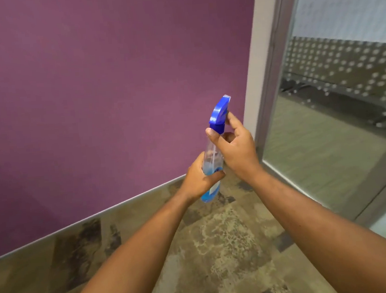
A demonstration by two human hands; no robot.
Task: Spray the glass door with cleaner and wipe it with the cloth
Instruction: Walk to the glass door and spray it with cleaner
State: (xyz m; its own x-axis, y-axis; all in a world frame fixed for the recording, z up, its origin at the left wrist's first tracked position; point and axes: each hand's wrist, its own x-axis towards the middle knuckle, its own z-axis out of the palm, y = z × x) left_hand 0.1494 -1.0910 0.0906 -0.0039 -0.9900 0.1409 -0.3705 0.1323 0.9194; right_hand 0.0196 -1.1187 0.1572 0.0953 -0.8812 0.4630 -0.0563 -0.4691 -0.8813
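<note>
Glass door (338, 115) stands at the right side, in a grey frame (266, 58), and its upper part has a pattern of pale dots. Just left of the frame, a spray bottle (211, 158) is held up in the air in front of a purple wall (100, 84). The bottle is clear, with blue liquid in its lower part and a blue spray head (219, 113) on top. The left hand (199, 178) is closed around the lower body of the bottle. The right hand (234, 147) grips the neck under the spray head, with the thumb at the left side and one finger raised near the trigger. Both forearms are bare. Below them is a patterned brown carpet floor (219, 249). I see no cloth in this view.
</note>
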